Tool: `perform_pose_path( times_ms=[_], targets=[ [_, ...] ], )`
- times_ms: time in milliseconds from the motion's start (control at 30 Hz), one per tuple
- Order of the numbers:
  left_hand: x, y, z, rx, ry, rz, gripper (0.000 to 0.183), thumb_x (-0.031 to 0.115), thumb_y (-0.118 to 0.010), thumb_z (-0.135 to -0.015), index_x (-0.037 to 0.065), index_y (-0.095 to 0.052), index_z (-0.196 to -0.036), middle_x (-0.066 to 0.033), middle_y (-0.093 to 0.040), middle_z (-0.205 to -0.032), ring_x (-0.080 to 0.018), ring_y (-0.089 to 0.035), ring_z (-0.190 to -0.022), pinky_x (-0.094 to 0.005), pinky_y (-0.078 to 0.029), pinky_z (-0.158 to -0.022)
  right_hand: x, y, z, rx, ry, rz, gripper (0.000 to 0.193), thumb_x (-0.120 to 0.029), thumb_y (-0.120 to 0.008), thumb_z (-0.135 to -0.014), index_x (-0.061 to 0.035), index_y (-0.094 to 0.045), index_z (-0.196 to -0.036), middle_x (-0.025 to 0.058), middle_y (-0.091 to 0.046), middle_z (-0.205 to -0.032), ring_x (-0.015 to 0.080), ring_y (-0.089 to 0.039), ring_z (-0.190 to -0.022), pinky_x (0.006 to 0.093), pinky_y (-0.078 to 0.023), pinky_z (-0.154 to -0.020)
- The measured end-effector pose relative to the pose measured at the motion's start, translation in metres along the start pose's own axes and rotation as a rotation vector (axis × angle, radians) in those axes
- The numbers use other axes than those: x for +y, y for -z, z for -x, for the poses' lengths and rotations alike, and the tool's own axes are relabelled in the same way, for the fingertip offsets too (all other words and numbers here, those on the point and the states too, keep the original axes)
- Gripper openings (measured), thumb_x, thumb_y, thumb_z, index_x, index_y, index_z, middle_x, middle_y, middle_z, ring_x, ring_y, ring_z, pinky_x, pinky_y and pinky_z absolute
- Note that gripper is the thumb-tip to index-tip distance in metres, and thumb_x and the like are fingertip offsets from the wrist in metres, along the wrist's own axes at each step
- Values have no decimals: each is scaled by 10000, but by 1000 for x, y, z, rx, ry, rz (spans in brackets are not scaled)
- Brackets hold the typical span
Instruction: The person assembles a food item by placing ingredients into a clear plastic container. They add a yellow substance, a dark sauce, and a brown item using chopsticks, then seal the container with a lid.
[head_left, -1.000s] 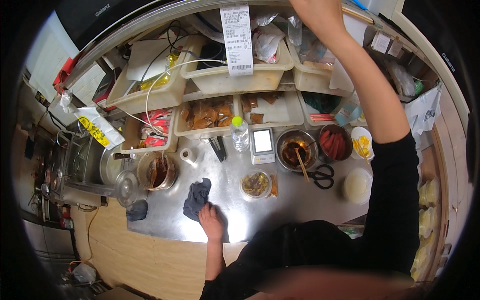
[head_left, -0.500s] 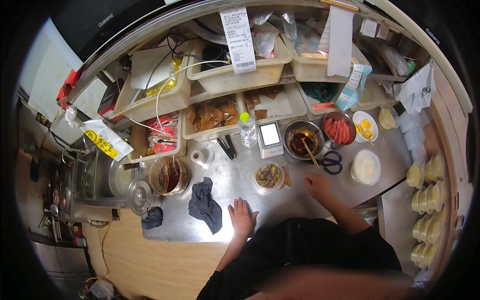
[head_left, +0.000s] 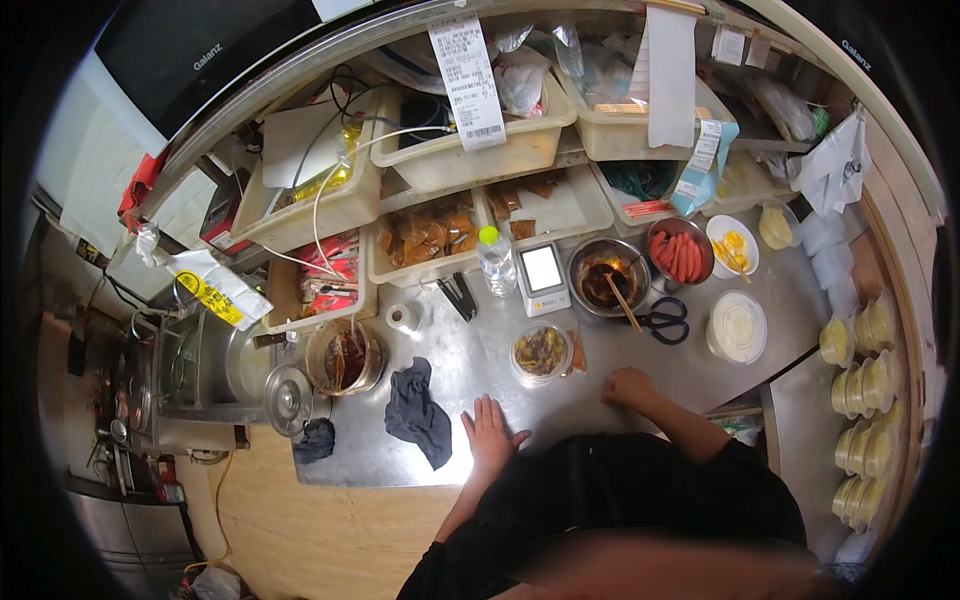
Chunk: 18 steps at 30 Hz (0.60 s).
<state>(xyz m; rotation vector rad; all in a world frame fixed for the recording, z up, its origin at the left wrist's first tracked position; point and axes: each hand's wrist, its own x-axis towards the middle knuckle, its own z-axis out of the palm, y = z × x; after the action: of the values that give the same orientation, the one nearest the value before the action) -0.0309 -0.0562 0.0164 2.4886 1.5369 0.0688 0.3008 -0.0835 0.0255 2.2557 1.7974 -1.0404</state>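
Note:
My left hand [head_left: 488, 437] lies flat on the steel counter [head_left: 560, 405] near its front edge, fingers stretched and thumb out, holding nothing. A crumpled dark cloth [head_left: 418, 412] lies to its left. My right hand [head_left: 628, 388] rests on the counter as a loose fist, and nothing shows in it. Nearest to that fist is a round clear tub [head_left: 541, 354] of greenish-brown food, with a small brown sachet [head_left: 577, 354] at its side. Beyond lie black-handled scissors [head_left: 666, 320] and a metal bowl [head_left: 598, 259] of dark sauce with a wooden stick in it.
A bowl of red sausages [head_left: 681, 255], a white bowl of yellow pieces [head_left: 732, 246] and a white-filled tub [head_left: 737, 328] stand right. A small scale [head_left: 543, 282] and bottle [head_left: 496, 262] are mid-back. A sauce pot [head_left: 345, 357] stands left. Bins [head_left: 480, 150] line shelves behind.
My right fist has come slightly nearer to me and settled on the counter. The left hand stays flat in place. The whole view has shifted a little.

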Motion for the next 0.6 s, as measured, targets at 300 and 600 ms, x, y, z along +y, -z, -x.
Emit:
perform_pose_path(
  times_ms=[300, 600],
  targets=[
    [7, -11, 3, 144, 25, 85, 883, 534, -643, -814, -83, -357, -1378, -268, -365, -1448, -400, -265, -1404, -608, -131, -1125, -12, 63, -40, 61, 264, 306, 246, -293, -597, -748, -70, -686, -694, 149, -669, -754, 363, -645, -722, 472, -513, -641],
    [7, -8, 1, 106, 75, 149, 844, 503, -632, -836, -74, -361, -1388, -237, -332, -1480, -381, -233, -1421, -605, -105, -1133, -94, 193, -68, 531, 628, -383, 146, -166, -599, -872, -47, -678, -897, 133, -683, -844, 309, -652, -764, 394, -514, -699]
  ],
)
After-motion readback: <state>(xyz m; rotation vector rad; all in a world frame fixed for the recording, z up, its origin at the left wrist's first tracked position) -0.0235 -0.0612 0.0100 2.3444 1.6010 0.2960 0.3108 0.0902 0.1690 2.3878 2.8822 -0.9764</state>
